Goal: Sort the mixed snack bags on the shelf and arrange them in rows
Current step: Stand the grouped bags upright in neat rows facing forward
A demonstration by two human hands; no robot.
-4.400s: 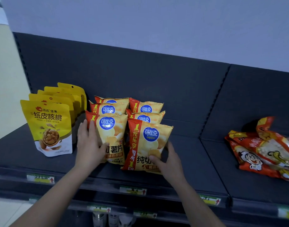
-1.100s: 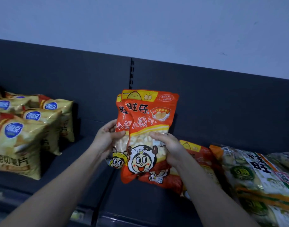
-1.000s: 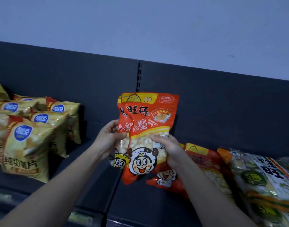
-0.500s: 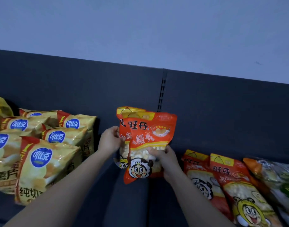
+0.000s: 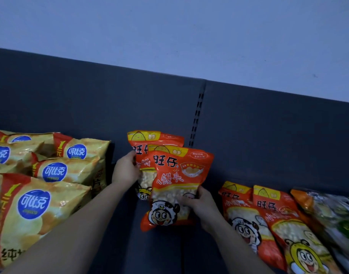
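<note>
Far left of my left hand (image 5: 126, 171): yellow chip bags (image 5: 51, 173) with a blue oval logo, standing in overlapping rows front to back on the shelf (image 5: 165, 254). The nearest one fills the lower left corner. The rearmost ones sit by the dark back panel (image 5: 90, 107). There's a small gap between the right-hand chip row and my left wrist.

Left hand: fingers (image 5: 132, 157) curl onto the left edge of the rear orange bag (image 5: 146, 153), gripping it. Can't tell how the thumb lies. The bag is upright, close to the back panel, top edge above my fingertips.

Front orange bag (image 5: 177, 180): just right of the left fingers, overlapping the rear bag and covering its right half. It's upright and slightly tilted, with a cartoon face at the bottom and a clear window showing pale round snacks. Can't tell if its bottom edge touches the shelf.

Right hand (image 5: 203, 206): fingers (image 5: 187, 201) clamp the lower right of the front bag, thumb across the window, the rest behind. Gripping.

Above that hand: a slotted upright (image 5: 197, 119) splits the back panel.

Right of the right fingers: flat orange bags (image 5: 276, 214), two, same brand. They lie side by side, tops toward the back panel, the left one near my right wrist. Beyond them, at the frame edge, green-and-white bags (image 5: 335, 216), blurred, print unreadable.

Pale wall (image 5: 169, 32) above the panel.
</note>
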